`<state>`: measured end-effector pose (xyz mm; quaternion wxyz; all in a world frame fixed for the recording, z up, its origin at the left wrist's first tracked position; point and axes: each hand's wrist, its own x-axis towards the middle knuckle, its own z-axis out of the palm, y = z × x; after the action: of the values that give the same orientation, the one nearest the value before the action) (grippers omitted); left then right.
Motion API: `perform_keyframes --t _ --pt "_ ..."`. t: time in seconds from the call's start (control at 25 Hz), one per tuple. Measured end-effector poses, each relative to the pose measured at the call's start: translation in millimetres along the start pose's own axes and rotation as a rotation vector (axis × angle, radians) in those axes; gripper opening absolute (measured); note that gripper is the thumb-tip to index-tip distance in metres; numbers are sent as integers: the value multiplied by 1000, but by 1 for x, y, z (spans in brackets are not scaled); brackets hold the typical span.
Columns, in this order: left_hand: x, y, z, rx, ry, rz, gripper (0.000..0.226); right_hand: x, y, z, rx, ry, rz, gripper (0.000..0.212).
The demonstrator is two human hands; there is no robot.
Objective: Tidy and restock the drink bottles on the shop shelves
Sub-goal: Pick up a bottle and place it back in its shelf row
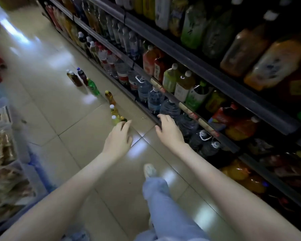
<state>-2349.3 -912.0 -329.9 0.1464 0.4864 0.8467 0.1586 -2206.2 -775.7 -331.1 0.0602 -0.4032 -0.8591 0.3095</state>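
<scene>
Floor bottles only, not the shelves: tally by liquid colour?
Amber bottles: 3
Yellow bottles: 2
Purple bottle: 1
Green bottle: 1
Dark half-hidden bottle: 1, colour unclear
Total: 8

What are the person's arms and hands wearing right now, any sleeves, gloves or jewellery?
Nothing that shows: no sleeves come into view anywhere up to the frame edge, and the left hand and right hand carry no gloves, rings or watch.

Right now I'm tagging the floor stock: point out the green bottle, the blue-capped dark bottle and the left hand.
green bottle (93, 87), head view, on its green body.
blue-capped dark bottle (82, 76), head view, on its dark body below the cap.
left hand (118, 139), head view, on the back of the hand.
</scene>
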Motion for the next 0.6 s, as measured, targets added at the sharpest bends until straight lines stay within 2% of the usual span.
perform_keyframes --t 0.12,0.24,0.36,0.48,0.6 --pt "75 -72 14 7 -85 -55 54 91 -2 58 26 -75 53 44" --pt "164 -146 23 20 -143 -107 53 193 -6 129 39 -220 123 45" --pt "260 -227 46 -18 -122 -162 53 292 -4 218 -34 -364 143 48" --pt "319 -302 110 -74 -126 -234 55 366 14 323 -122 -433 82 55" --pt "354 -372 205 -136 -129 -318 55 426 55 447 -276 -487 33 63"
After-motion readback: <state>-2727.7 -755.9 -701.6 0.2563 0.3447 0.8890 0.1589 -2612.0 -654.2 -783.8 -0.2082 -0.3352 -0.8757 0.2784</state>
